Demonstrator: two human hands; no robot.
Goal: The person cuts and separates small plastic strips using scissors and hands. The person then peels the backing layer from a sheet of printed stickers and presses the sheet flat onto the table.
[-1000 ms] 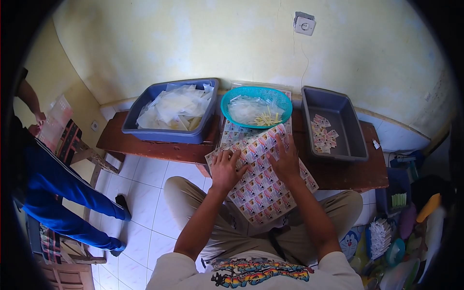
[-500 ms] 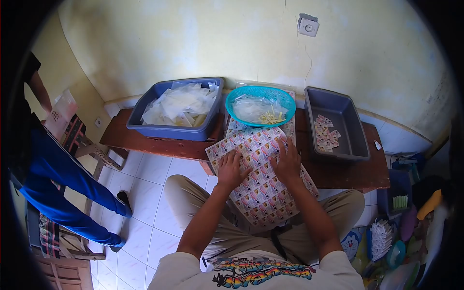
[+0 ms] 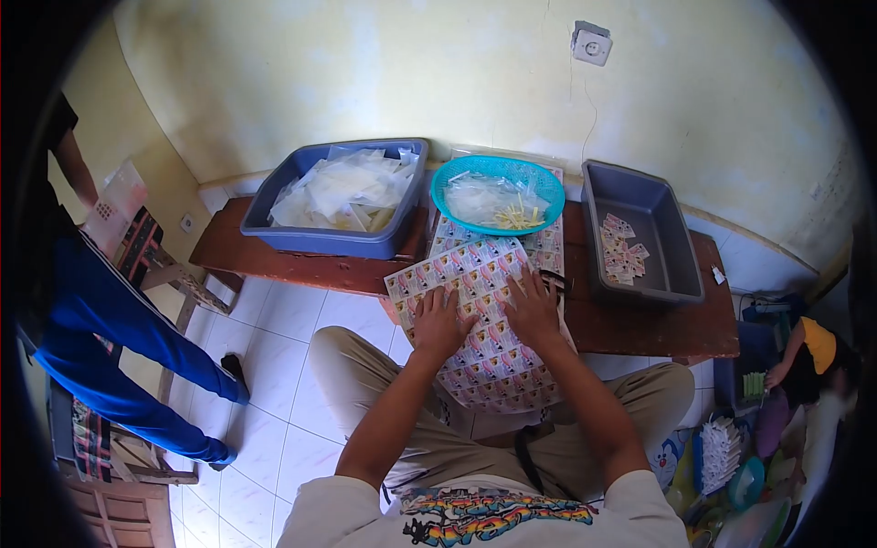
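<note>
A large sheet printed with repeated small colourful labels (image 3: 489,367) slopes from the bench edge down over my lap. My left hand (image 3: 440,324) lies flat on its left half, fingers pointing up the sheet. On its right half rests my right hand (image 3: 533,309), fingers spread, near the upper right edge. Neither hand grips anything that I can see. Beyond the sheet, a turquoise basket (image 3: 498,226) holds clear plastic pieces and pale yellow strips. A small dark object (image 3: 553,276), too unclear to name, shows beside my right fingertips.
On the wooden bench (image 3: 274,268), a blue-grey tub (image 3: 320,243) of translucent packets stands left. A grey tub (image 3: 654,219) with cut labels (image 3: 623,251) stands right. A person in blue trousers (image 3: 128,338) is at left; another person's arm (image 3: 787,358) reaches in at right, near household items.
The sheet has shifted slightly up and left towards the bench, with both hands still on it. At right, another person's hand has come to the green bundle. The view has tilted slightly.
</note>
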